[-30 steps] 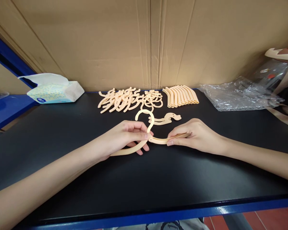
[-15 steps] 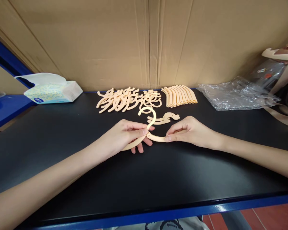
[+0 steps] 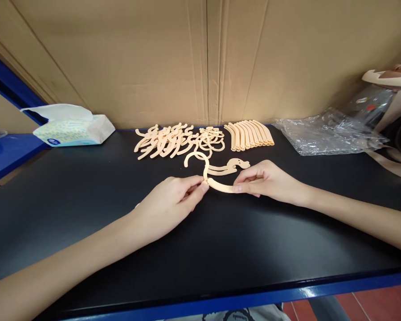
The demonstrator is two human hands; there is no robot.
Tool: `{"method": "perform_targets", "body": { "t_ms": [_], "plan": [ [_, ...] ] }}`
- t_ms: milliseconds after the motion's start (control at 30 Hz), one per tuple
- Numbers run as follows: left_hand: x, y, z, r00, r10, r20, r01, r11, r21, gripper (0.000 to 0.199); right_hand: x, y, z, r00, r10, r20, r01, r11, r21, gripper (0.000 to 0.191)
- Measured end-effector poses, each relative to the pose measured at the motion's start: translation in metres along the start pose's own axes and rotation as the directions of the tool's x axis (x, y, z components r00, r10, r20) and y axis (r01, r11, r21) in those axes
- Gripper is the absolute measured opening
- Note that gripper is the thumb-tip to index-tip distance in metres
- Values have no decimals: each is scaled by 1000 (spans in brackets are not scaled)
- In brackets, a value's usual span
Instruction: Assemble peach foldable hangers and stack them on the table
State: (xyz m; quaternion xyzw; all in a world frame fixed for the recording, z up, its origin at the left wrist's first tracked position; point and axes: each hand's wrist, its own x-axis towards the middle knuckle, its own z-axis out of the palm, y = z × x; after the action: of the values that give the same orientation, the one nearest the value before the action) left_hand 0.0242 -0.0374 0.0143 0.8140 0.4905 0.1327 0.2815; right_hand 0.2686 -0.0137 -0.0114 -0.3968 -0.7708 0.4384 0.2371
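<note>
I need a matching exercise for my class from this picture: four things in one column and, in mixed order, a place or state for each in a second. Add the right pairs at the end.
Things:
1. Plastic bag
2. Hook-shaped piece
3. Tissue pack
4. Curved pieces nearest the plastic bag

Places and states:
A. At the left, with a white sheet sticking out
B. Lined up side by side at the back of the black table
C. See-through and crinkled
D. Held by the left hand

Right pairs: 1-C, 2-D, 3-A, 4-B
</note>
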Motion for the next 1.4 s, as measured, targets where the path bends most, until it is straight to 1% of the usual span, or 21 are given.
{"method": "perform_targets", "body": {
  "t_ms": [67,100,133,167,200,233,300,333,367,400,433,467,500,533,600,667,700,867,1033,1267,1400],
  "plan": [
    [0,-2,2,998,50,-40,-44,990,137,39,-3,0,1,997,-76,-16,74,994,-84,31],
    [1,-3,4,996,67,-59,-55,982,183,38,-5,-1,2,989,-144,-45,135,978,-160,29],
    [1,-4,5,994,78,-76,-61,976,211,38,-7,-2,3,968,-236,-82,208,944,-257,26],
    [2,-6,6,993,84,-86,-63,973,222,38,-8,-3,4,932,-343,-115,280,885,-372,23],
    [2,-7,7,992,85,-91,-63,973,222,37,-10,-4,5,879,-454,-143,335,803,-494,20],
    [2,-7,8,992,84,-98,-61,974,218,37,-12,-5,6,815,-557,-160,360,703,-613,17],
    [2,-8,8,990,83,-117,-57,976,212,36,-16,-7,7,673,-722,-160,332,488,-807,8],
    [2,-8,8,988,85,-128,-56,976,212,37,-18,-7,7,604,-785,-141,301,387,-871,4],
    [2,-8,8,986,89,-140,-58,975,214,38,-20,-8,7,546,-832,-97,284,293,-913,1],
    [2,-7,9,984,95,-149,-61,974,219,39,-22,-8,7,510,-859,-35,288,209,-935,4],
    [2,-6,9,983,104,-153,-67,972,225,39,-23,-8,8,501,-865,34,311,143,-940,5],
    [1,-6,9,982,113,-151,-76,969,233,39,-23,-9,8,510,-855,95,345,103,-933,4],
    [1,-5,10,981,123,-149,-85,966,242,38,-23,-9,9,535,-834,133,377,95,-921,6],
    [0,-4,11,981,133,-145,-93,963,254,38,-22,-9,9,569,-810,145,399,117,-910,11],
    [-1,-4,12,977,161,-139,-116,951,288,38,-20,-8,10,625,-773,106,404,204,-892,21],
    [-2,-4,14,970,207,-128,-156,933,325,37,-17,-8,10,659,-749,69,400,271,-876,26],
    [-3,-5,15,966,233,-114,-182,922,341,36,-17,-8,10,669,-740,63,401,288,-869,28],
    [-6,-6,16,946,324,-32,-291,885,363,30,-15,-7,10,680,-729,72,422,310,-852,29],
    [-6,-7,16,919,394,2,-369,857,360,29,-14,-7,10,689,-720,79,434,323,-841,25],
    [-6,-5,15,907,420,28,-399,837,373,33,-13,-8,11,686,-720,106,449,304,-840,27],
    [-6,-7,16,878,479,25,-451,807,381,31,-13,-7,11,686,-718,118,454,296,-840,27]
  ]
}}
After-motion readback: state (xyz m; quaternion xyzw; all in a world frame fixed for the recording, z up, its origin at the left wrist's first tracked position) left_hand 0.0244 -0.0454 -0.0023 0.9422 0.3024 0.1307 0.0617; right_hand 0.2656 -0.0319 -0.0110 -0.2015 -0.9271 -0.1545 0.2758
